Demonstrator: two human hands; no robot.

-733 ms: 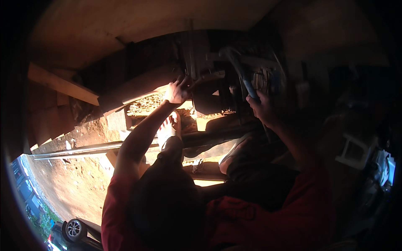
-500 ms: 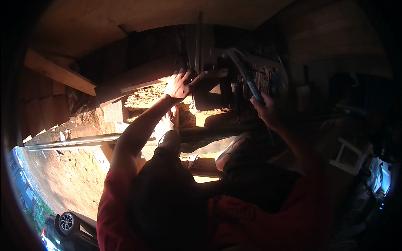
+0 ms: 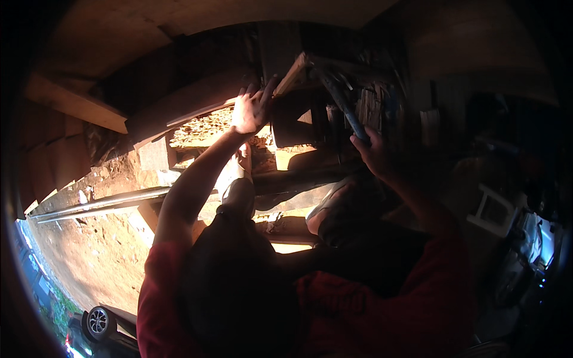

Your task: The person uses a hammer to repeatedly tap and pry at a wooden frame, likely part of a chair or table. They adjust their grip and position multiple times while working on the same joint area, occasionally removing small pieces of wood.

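Observation:
My left hand (image 3: 250, 112) lies against a long dark wooden board (image 3: 197, 110), its fingers spread and pointing away from me. Just right of its fingertips a short strip of wood (image 3: 291, 74) stands at a slant, with its far end lit. I cannot tell whether the fingers touch that strip. My right hand (image 3: 371, 150) is closed round the blue-grey handle of a hammer (image 3: 346, 110), which tilts up and to the left. The hammer's head, close to the strip's far end, is lost in shadow and hard to make out.
Wood chips (image 3: 203, 128) lie in sunlight beneath the board. A long rail (image 3: 101, 203) crosses from the left past my feet. Stacked wood pieces (image 3: 373, 101) stand at the far right, and a white frame-like stool (image 3: 492, 209) sits farther right. A car wheel (image 3: 99, 321) shows at lower left.
The short wood strip has swung from nearly level to a steep slant beside my left hand. My left hand has shifted slightly left, and the hammer slightly left and nearer.

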